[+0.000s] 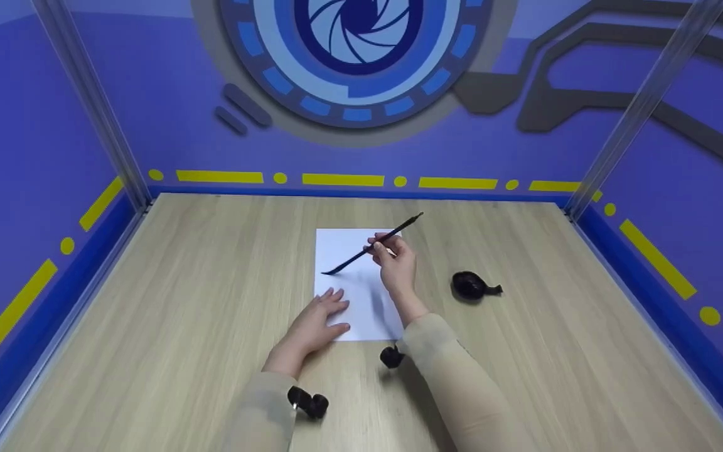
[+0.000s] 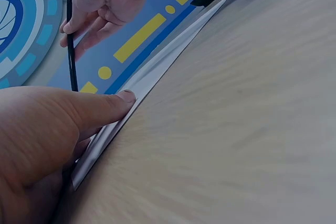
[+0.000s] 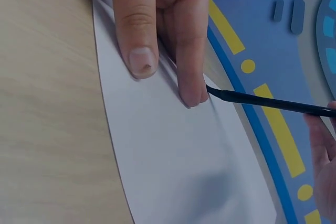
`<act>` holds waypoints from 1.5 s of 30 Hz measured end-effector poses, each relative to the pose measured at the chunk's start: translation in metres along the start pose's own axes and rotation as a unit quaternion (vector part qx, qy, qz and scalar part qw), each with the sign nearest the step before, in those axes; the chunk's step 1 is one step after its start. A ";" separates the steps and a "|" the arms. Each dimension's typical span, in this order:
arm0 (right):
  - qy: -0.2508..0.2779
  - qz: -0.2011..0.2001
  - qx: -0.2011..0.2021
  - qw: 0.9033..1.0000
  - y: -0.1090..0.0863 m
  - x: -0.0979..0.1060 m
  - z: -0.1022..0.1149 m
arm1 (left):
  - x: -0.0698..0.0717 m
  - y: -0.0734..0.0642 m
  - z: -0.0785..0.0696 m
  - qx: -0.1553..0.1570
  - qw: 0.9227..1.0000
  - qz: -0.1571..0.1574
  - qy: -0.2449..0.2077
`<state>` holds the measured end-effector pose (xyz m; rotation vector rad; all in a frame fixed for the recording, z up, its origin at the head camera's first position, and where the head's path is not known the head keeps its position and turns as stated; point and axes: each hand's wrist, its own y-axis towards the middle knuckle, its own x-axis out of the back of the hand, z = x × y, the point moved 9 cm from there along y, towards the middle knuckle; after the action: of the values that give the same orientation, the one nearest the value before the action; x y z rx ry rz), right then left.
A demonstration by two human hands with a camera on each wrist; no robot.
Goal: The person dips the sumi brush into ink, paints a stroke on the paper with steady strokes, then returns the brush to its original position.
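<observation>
A white sheet of paper [image 1: 361,314] lies on the wooden table. My left hand [image 1: 319,321] rests on its lower left part with the fingers spread; in the left wrist view the thumb [image 2: 113,107] lies on the paper by its edge. Over the upper right part, my right hand [image 1: 396,267] pinches a slim black writing brush [image 1: 352,258] between thumb and fingers. The brush slants, its dark tip low at the left over the paper. Whether the tip touches the sheet I cannot tell; in the right wrist view the left fingers [image 3: 190,72] partly cover it.
A round, glossy black object with a short neck [image 1: 469,286] sits on the table to the right of the paper. Blue patterned walls [image 1: 167,94] enclose the table at the back and both sides. Black devices [image 1: 309,403] are worn at both wrists.
</observation>
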<state>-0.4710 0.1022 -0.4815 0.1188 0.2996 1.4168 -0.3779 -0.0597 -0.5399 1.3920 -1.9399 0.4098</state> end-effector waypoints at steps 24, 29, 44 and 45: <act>-0.029 0.000 0.026 0.999 0.001 0.007 0.007 | -0.001 0.001 0.003 0.020 1.000 0.009 0.002; -0.030 -0.003 0.022 0.999 0.002 0.010 0.006 | -0.001 0.001 0.003 0.023 1.000 0.009 0.000; -0.034 -0.004 0.012 0.999 0.004 0.020 0.005 | -0.002 0.001 0.004 0.012 1.000 0.002 0.002; -0.034 -0.006 0.011 0.999 0.004 0.020 0.005 | -0.002 0.001 0.004 0.012 1.000 0.002 0.001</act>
<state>-0.4715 0.1232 -0.4787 0.1822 0.2591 1.3958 -0.3800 -0.0603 -0.5444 1.4035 -1.9417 0.4379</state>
